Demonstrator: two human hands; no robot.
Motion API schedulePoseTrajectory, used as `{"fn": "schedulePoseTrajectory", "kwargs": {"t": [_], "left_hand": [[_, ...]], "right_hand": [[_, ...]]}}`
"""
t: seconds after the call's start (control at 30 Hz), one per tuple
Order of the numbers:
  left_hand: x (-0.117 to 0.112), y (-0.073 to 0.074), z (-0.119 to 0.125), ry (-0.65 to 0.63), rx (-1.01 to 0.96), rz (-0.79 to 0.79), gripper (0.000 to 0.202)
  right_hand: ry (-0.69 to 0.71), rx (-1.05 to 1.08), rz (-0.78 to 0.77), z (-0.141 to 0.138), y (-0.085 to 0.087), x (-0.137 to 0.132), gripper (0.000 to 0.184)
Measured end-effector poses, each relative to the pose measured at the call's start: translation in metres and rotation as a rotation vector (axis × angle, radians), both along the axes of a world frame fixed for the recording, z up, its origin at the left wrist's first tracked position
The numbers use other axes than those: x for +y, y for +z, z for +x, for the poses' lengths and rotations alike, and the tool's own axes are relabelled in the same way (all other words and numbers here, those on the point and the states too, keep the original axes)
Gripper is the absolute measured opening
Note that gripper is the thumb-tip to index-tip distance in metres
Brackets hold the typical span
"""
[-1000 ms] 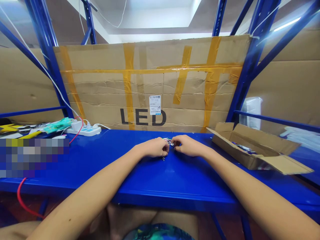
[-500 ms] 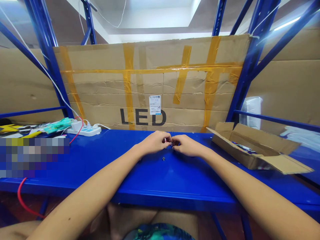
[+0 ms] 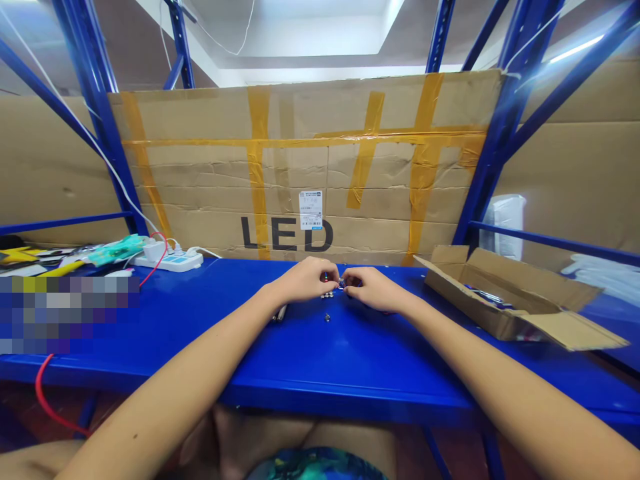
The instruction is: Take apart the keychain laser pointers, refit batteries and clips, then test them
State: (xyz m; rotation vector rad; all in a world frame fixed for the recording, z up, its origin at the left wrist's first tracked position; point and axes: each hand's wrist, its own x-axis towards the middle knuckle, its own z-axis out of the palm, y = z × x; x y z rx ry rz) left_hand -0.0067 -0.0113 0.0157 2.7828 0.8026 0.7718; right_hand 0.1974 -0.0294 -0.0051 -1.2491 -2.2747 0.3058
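Note:
Both of my hands meet above the blue tabletop (image 3: 300, 360), fingertips nearly touching. My left hand (image 3: 309, 279) is closed in a pinch, with a bit of red and blue showing between its fingers. My right hand (image 3: 373, 287) is pinched too, around something small and shiny between the fingertips that I cannot make out. Several small metal pieces (image 3: 327, 294) lie just below the fingertips. A single small metal part (image 3: 327, 318) rests nearer to me. Slim metallic pieces (image 3: 280, 313) show beside my left wrist, partly hidden by it.
On the right stands an open cardboard box (image 3: 500, 327) with pens or similar slim items (image 3: 490, 297) inside. A white power strip (image 3: 173, 261) with plugs and cables sits at the back left, near a cluttered pile (image 3: 65, 257). Behind the table rises a large cardboard sheet (image 3: 390, 227).
My left hand and wrist have shifted slightly up and left, uncovering small metal pieces below the fingers and slim pieces by the wrist. My right hand has barely moved.

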Motion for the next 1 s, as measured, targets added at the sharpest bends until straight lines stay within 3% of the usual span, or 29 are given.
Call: {"fn": "schedulePoseTrajectory", "kwargs": {"t": [0.2,0.43,0.53,0.73,1.0], "left_hand": [[-0.012,0.009,-0.006,-0.08,0.391,-0.398,0.017],[-0.009,0.0,-0.002,-0.016,0.42,-0.361,0.012],[-0.003,0.0,-0.005,0.032,0.276,-0.269,0.009],[0.005,-0.002,-0.003,0.051,-0.245,-0.196,0.009],[0.002,-0.005,0.006,0.03,-0.425,-0.368,0.01]], "right_hand": [[-0.011,-0.059,0.028,0.0,0.001,-0.001,0.012],[0.015,-0.108,0.059,-0.004,0.002,-0.004,0.014],[-0.003,-0.075,0.061,-0.003,0.002,-0.004,0.015],[0.053,-0.031,0.086,-0.005,0.004,-0.005,0.021],[0.11,0.025,0.189,-0.003,0.002,0.0,0.031]]}}
